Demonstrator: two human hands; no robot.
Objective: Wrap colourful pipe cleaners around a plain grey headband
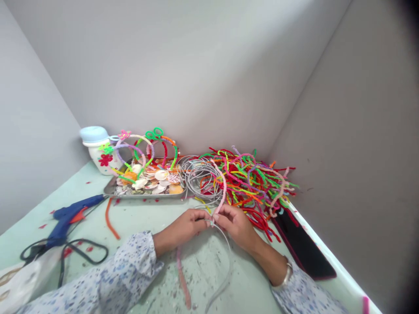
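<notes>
My right hand [236, 226] pinches a fuzzy light-pink pipe cleaner [224, 185], which curves up and away from the fingers. A thin grey-white headband [229, 257] has its end at my fingertips and bows down toward the table's front edge. My left hand [188, 226] is closed at that same end, thumb against forefinger, its fingertips close to those of the right. The exact contact between band and pipe cleaner is hidden by the fingers. Another pink pipe cleaner [183, 279] lies on the table below my left hand.
Behind my hands lie a heap of coloured pipe cleaners [252, 179], several grey bands [196, 174] and a metal tray [147, 196] of shells with decorated headbands [163, 148]. At left are a lidded bottle [93, 135], blue glue gun [65, 220] and orange pipe cleaner [111, 220]; at right, a black phone-like slab [304, 248].
</notes>
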